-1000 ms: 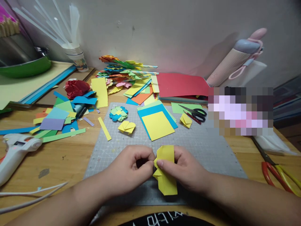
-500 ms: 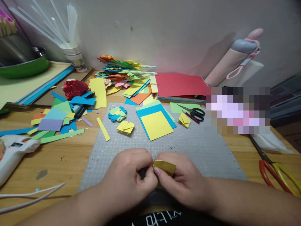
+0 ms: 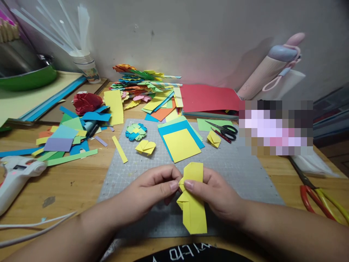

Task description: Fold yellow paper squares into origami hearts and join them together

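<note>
1. Room: a plain grey wall (image 3: 191, 43) stands behind the bench (image 3: 62, 185), whose surface is wood, strewn with coloured paper at left.
2. Surface: a grey gridded cutting mat (image 3: 226, 163) lies on the bench beneath both hands; the yellow square sheet (image 3: 182, 145) on it has not shifted since the earlier frames.
3. Right hand (image 3: 219, 193): closed on the work, thumb flat on its face, fingers behind.
4. Left hand (image 3: 155, 189): fingers curled, thumb and forefinger nearly together at the work's left edge; whether they pinch it cannot be told.
5. Folded yellow paper (image 3: 195, 209): held above the mat, between the hands. Half a second ago it was tipped nearly edge-on; now its broad face shows. Long axis runs near-to-far, slightly slanted; its small folded points face left.
</note>
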`<act>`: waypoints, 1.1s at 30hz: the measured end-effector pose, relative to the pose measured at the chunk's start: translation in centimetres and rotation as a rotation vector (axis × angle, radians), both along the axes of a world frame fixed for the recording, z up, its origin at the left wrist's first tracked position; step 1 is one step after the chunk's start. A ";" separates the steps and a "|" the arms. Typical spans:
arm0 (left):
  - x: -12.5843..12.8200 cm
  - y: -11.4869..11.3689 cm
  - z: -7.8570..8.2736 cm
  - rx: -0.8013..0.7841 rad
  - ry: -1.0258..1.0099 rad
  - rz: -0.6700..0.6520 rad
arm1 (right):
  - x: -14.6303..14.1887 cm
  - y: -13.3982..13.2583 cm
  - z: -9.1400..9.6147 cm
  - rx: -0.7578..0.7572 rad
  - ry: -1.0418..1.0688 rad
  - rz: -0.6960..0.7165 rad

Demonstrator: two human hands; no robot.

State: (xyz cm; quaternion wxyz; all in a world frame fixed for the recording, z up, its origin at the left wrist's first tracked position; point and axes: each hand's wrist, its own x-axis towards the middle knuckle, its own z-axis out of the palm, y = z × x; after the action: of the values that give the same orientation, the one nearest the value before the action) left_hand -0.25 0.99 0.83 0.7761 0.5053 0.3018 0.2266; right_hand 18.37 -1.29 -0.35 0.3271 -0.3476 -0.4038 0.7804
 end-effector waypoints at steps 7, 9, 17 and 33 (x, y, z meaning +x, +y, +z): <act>0.1 -0.2 -0.1 -0.004 -0.003 0.006 | 0.0 -0.1 0.0 0.038 -0.037 0.003; 0.2 -0.2 -0.2 -0.003 0.015 0.005 | -0.1 -0.2 0.1 0.051 -0.022 0.011; 0.2 -0.1 -0.1 -0.009 -0.006 0.023 | 0.1 -0.1 0.1 0.079 -0.025 0.022; 0.6 -0.2 -0.2 0.058 0.083 0.048 | 0.1 -0.2 0.2 0.123 -0.033 0.053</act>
State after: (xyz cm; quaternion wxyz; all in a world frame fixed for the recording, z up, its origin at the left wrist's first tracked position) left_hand 0.32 0.81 0.63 0.7423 0.5290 0.3391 0.2328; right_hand 18.44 -1.52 -0.14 0.3205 -0.3289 -0.4654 0.7566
